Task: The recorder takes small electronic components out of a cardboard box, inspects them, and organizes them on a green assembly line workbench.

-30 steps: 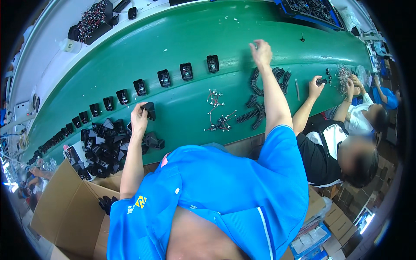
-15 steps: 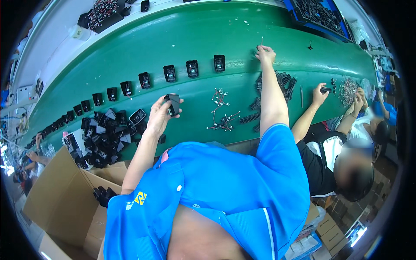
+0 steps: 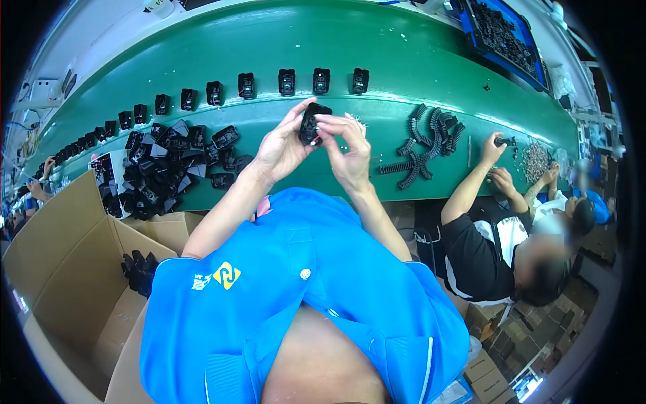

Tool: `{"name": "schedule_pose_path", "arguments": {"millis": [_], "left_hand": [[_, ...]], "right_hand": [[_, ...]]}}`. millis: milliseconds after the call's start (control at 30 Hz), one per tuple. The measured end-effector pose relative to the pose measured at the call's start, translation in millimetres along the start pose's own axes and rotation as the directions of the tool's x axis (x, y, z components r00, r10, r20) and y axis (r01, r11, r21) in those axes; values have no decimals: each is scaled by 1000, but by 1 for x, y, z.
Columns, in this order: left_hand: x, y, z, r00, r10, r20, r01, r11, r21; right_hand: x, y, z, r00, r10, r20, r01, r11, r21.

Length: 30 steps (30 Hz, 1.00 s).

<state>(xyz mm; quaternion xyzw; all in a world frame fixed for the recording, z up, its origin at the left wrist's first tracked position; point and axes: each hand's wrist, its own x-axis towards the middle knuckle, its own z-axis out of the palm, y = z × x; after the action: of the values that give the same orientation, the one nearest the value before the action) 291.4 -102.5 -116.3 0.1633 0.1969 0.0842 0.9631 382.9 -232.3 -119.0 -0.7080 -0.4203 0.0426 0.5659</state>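
A black plastic housing [image 3: 311, 121], hollow side facing me, is held up above the green work surface in my left hand [image 3: 279, 149]. My right hand [image 3: 348, 145] is closed at the housing's open side, thumb and fingers pinched over its inside. A small part with a red wire and a pale tip [image 3: 315, 141] shows at the right fingertips, by the housing's lower end. The fingers cover most of it. Left of my hands lies a heap of loose black housings [image 3: 161, 158]. Small white-tipped wired parts are mostly hidden behind my right hand.
A row of black housings [image 3: 286, 81] stands along the green surface [image 3: 404, 60]. Curved strips of black ribbed parts [image 3: 431, 138] lie right of my hands. A co-worker [image 3: 481, 249] works further right. An open cardboard box [image 3: 60, 262] stands at lower left; a blue tray [image 3: 505, 40] sits far right.
My right hand has come back from the far side of the surface to the housing. My left hand has lifted the housing inward and turned its hollow side up.
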Motion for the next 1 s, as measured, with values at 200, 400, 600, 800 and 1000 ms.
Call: {"name": "schedule_pose_path", "arguments": {"millis": [200, 400, 600, 800, 1000], "left_hand": [[-26, -3, 12, 998, 57, -10, -56, 993, 108], [-47, -3, 6, 995, 87, 49, -98, 953, 286], [-62, -9, 24, 960, 259, 105, -263, 716, 646], [-69, 0, 40, 945, 254, 207, -325, 637, 699], [-72, -32, 22, 902, 413, 125, -361, 563, 743]], "right_hand": [[-20, -35, 9, 995, -48, -82, 17, 936, -351], [-31, -50, 19, 996, -3, -87, -36, 899, -435], [-37, -50, 17, 968, -62, -243, -42, 915, -402], [-36, -44, 5, 930, -43, -365, -17, 987, -160], [-3, -71, 10, 963, -248, -102, 239, 966, -95]]}}
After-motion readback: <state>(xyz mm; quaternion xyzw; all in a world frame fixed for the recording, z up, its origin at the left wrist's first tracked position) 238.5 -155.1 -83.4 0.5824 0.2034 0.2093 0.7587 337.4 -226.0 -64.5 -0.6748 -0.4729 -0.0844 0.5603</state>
